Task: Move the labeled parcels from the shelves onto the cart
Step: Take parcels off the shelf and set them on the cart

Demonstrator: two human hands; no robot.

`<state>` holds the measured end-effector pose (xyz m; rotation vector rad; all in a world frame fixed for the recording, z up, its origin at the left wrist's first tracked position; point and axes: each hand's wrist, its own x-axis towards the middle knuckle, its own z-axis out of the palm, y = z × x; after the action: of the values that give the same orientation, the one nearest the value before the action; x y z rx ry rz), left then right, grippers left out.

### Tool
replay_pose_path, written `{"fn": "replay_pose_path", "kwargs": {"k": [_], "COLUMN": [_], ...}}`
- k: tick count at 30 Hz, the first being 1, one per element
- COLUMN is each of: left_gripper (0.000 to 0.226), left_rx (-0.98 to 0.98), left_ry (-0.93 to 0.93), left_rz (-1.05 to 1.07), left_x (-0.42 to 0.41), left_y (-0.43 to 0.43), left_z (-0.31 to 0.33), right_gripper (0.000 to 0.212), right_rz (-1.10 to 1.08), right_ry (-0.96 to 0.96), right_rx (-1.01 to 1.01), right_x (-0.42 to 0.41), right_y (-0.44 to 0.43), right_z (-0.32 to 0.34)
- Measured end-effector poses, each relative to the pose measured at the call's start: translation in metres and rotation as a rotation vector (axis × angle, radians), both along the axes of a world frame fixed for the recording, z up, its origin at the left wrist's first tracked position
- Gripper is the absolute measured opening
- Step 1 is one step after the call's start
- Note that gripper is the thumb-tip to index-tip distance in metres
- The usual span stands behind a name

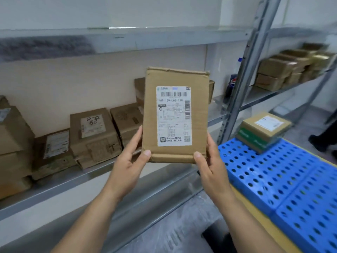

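Note:
A flat brown cardboard parcel with a white shipping label facing me is held upright in front of the shelf. My left hand grips its lower left corner and my right hand grips its lower right corner, thumbs on the front. To the right lies the blue perforated cart deck, with a stack of two or three parcels at its far end. More labeled parcels sit on the metal shelf at the left.
A steel shelf upright stands between the shelf bay and the cart. A second shelf at the right back holds several brown boxes. A dark bottle stands by the upright. Someone's dark shoe is at the far right.

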<state>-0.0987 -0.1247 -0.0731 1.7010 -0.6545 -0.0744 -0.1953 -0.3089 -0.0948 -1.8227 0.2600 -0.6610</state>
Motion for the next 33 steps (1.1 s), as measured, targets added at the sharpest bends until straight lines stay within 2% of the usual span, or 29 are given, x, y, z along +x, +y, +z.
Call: {"fn": "replay_pose_path", "kwargs": {"k": [10, 14, 23, 29, 33], "left_gripper": [0.053, 0.056, 0.093, 0.084, 0.083], "left_rx": [0.06, 0.155, 0.382, 0.483, 0.483], "left_ry": [0.086, 0.157, 0.222, 0.118, 0.145], "left_rz": [-0.389, -0.524, -0.724, -0.797, -0.833], "left_x": [-0.027, -0.018, 0.039, 0.087, 0.106], "left_y": [-0.115, -0.153, -0.208, -0.232, -0.245], "left_z": [-0.029, -0.049, -0.081, -0.098, -0.108], "right_gripper": [0.056, 0.054, 0.047, 0.046, 0.046], "right_rz": [-0.387, -0.527, -0.783, -0.868, -0.908], "right_ry": [0.136, 0.195, 0.326, 0.382, 0.419], "right_rx": [0.115, 0.154, 0.235, 0.268, 0.281], "right_x": [-0.081, -0.089, -0.054, -0.019, -0.001], "right_y": [-0.066, -0.083, -0.105, -0.114, -0.118], "right_z": [-0.034, -0.049, -0.07, -0.087, -0.092]}}
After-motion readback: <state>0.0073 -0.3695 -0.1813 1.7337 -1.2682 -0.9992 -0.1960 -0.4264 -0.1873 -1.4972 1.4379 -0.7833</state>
